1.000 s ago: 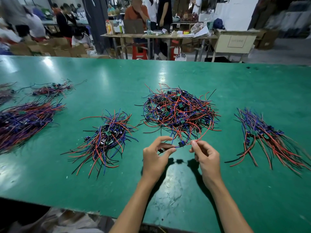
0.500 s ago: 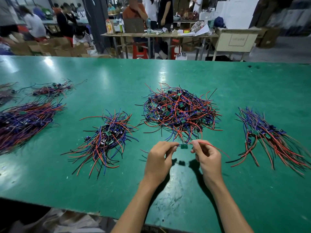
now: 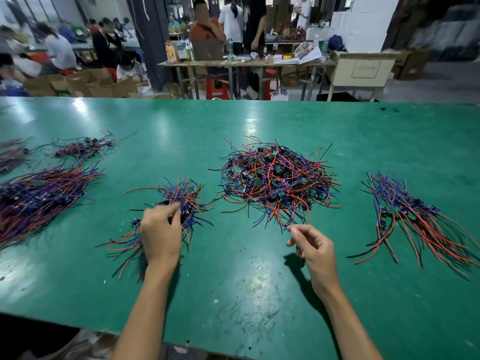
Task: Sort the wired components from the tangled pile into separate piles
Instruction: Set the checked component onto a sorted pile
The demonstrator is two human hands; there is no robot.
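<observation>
The tangled pile (image 3: 278,180) of red, blue and black wired components with small green boards lies mid-table. My left hand (image 3: 161,232) hovers over the small sorted pile (image 3: 179,201) to its left, fingers curled round a blurred wired component (image 3: 181,202) at the pile's middle. My right hand (image 3: 311,245) hangs just in front of the tangled pile's near edge, its fingers loosely curled and holding nothing. Another sorted pile (image 3: 413,219) lies at the right, its wires fanned toward me.
Larger sorted bundles (image 3: 39,198) and a smaller one (image 3: 83,148) lie at the left of the green table (image 3: 233,281). Bare table surface shows in front of my hands. Behind the table are people, cardboard boxes and a cluttered wooden bench (image 3: 246,63).
Both hands held one component in front of the tangled pile. My left hand has carried it left onto the small sorted pile; my right hand has let go and stayed near the tangled pile.
</observation>
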